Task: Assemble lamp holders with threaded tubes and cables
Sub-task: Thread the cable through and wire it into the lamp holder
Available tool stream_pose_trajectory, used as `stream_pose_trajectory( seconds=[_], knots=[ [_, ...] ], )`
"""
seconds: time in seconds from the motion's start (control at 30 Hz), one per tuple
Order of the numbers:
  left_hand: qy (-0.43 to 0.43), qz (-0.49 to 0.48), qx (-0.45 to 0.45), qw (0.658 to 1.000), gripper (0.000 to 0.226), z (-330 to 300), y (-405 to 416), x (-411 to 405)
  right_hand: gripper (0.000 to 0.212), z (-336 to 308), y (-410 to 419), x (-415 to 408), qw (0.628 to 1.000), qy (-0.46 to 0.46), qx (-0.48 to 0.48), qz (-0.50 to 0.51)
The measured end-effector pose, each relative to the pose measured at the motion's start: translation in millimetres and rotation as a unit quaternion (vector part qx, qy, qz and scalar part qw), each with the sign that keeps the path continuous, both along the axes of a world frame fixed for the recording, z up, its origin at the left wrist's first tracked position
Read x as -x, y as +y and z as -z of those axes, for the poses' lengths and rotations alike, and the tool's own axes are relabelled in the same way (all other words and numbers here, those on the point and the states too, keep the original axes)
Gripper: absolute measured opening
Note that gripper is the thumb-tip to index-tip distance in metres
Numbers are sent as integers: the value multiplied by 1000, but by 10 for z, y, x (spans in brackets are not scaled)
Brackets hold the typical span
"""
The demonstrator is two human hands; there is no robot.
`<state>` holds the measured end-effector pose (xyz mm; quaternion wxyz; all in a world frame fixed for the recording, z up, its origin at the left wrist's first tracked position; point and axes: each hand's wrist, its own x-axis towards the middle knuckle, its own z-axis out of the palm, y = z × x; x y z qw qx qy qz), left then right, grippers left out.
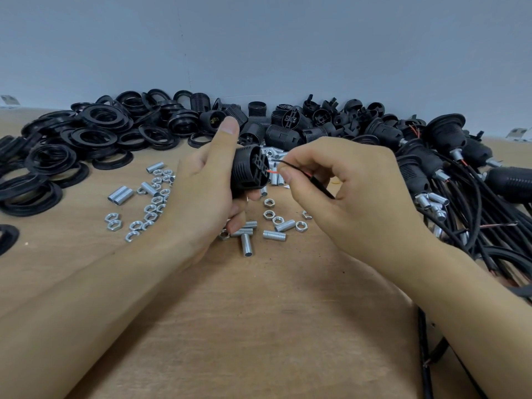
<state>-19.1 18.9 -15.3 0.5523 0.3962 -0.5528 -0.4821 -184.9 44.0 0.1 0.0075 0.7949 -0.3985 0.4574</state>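
My left hand [210, 180] grips a black lamp holder body [248, 171] above the table, its terminal end turned to the right. My right hand [339, 185] pinches a black cable [321, 185] near its stripped end. The cable's red wire tip [272, 171] touches the holder's terminal block. Silver threaded tubes [247, 244] and hex nuts [269, 214] lie scattered on the wooden table below both hands.
Black threaded rings [95, 136] are heaped at the back left. Loose holder parts [290, 122] pile along the wall. Assembled holders with tubes and cables [449, 174] are stacked at the right. More nuts and tubes [149, 197] lie left of centre. The wooden table [259, 326] runs toward me.
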Motion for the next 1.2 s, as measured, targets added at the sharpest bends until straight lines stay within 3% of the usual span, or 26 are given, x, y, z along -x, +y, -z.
stream_pose_trajectory(
  seconds=[0.2,0.33,0.5,0.87,0.97,1.2],
  knots=[
    [-58,-21,40,997,61,8,19,8,8,5,23,-51,1000,-23,-6,-1],
    [-24,-33,4,999,65,-24,64,62,8,17,57,-91,999,-31,-18,-11],
    [89,1,-100,991,59,-49,150,128,6,12,78,-96,997,-57,-42,-24],
    [116,23,-146,982,47,-70,196,116,7,33,80,-90,993,-72,-62,-64],
    [133,60,-150,978,54,-102,191,123,10,28,53,-94,989,-118,-28,-81],
    [110,59,-145,982,45,-113,181,94,33,52,56,-126,997,-39,54,-47]
  ],
)
